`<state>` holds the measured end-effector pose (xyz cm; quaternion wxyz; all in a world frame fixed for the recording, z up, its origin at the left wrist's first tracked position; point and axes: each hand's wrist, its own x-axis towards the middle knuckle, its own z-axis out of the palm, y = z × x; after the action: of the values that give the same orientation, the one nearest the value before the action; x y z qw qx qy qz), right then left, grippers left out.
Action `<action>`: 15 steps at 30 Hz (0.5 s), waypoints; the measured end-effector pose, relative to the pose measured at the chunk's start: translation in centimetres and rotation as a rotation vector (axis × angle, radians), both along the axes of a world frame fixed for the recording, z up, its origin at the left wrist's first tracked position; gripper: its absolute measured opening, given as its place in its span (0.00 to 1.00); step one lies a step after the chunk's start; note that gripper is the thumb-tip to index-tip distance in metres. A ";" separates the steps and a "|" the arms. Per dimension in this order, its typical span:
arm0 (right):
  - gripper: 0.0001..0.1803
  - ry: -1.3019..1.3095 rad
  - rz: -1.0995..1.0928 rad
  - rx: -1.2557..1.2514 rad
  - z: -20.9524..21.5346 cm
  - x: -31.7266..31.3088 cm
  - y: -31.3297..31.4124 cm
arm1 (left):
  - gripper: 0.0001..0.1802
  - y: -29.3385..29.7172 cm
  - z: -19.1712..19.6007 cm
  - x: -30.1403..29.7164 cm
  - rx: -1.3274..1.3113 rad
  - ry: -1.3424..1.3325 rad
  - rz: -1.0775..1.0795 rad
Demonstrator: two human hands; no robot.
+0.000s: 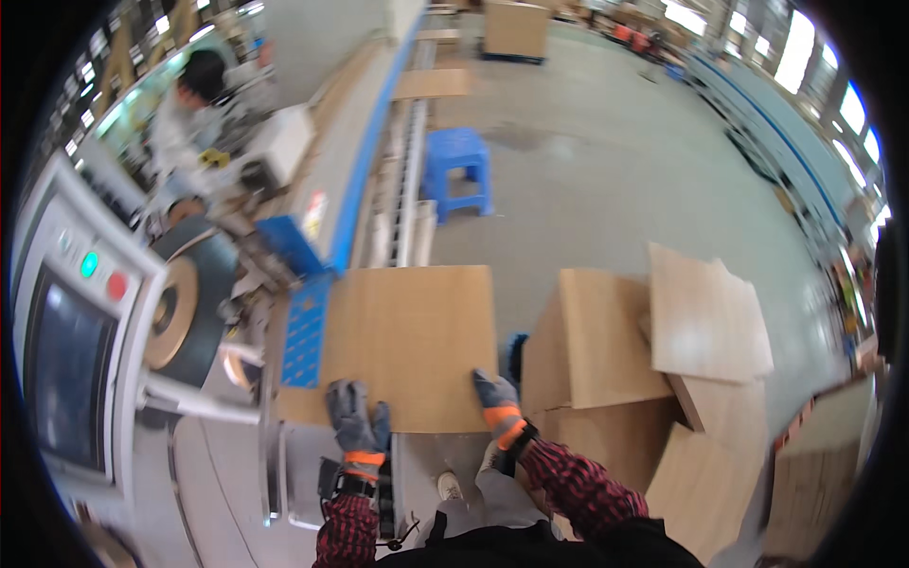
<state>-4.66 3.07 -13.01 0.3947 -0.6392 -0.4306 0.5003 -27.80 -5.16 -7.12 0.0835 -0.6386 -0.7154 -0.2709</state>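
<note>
**Wooden panel [407, 331] lay under the left hand [354, 421] and beside the right hand [499, 402]**

Judging by its position, the panel had been laid in place, but its handling looked unfinished, since both gloved hands were at it. The left hand was spread out, palm down, on the near edge, grasping nothing. The right hand met the panel's right edge near the close corner; whether its thumb pressed from beneath could not be told. Ahead and left of the left hand, a blue perforated plate [305, 331] met the panel's left side.

Just right of the right hand stood a pile of brown boards [615, 331], more loose pieces leaning and lying around it; whether these were finished or left to do was unclear.

No open container showed clearly near either hand. Far ahead of the right hand stood a large brown block [516, 28], perhaps a box or a stack; any contents were hidden.
</note>
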 end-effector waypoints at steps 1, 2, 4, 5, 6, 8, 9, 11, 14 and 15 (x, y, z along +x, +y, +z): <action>0.22 -0.015 0.010 0.050 -0.1 0.7 0.9 | 0.28 1.0 -0.1 -0.1 -0.007 0.034 -0.016; 0.20 0.174 -0.076 -0.033 0.3 2.0 1.7 | 0.28 1.9 -0.3 -0.6 -0.026 0.039 -0.009; 0.19 0.567 -0.241 -0.176 1.8 4.7 3.5 | 0.28 3.9 -0.6 -0.8 -0.036 0.059 -0.021; 0.19 0.769 -0.312 -0.238 2.2 5.9 3.9 | 0.28 5.1 -0.9 -0.9 -0.027 0.073 -0.033; 0.20 1.013 -0.392 -0.030 2.1 8.5 3.9 | 0.28 6.2 -1.1 -1.3 -0.015 0.089 -0.031; 0.25 1.001 -0.472 0.149 1.2 17.3 2.5 | 0.28 8.5 -1.2 -2.1 -0.002 0.116 -0.030; 0.26 0.944 -0.668 0.232 0.6 21.1 1.7 | 0.28 9.5 -1.1 -1.8 0.004 0.127 -0.034; 0.20 0.780 -1.013 0.372 3.4 25.5 1.4 | 0.27 10.9 -1.0 -0.9 0.018 0.099 0.016; 0.13 0.837 -1.179 0.216 2.6 31.2 2.2 | 0.26 11.6 0.0 6.4 -0.084 -0.259 -0.120; 0.11 0.785 -1.165 0.240 1.6 31.8 1.9 | 0.25 10.5 2.0 11.4 -0.187 -0.427 -0.244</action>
<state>27.18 4.95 -11.44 0.7914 -0.4903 0.1027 0.3503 -16.39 5.37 -5.10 -0.1623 -0.6535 -0.6564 -0.3402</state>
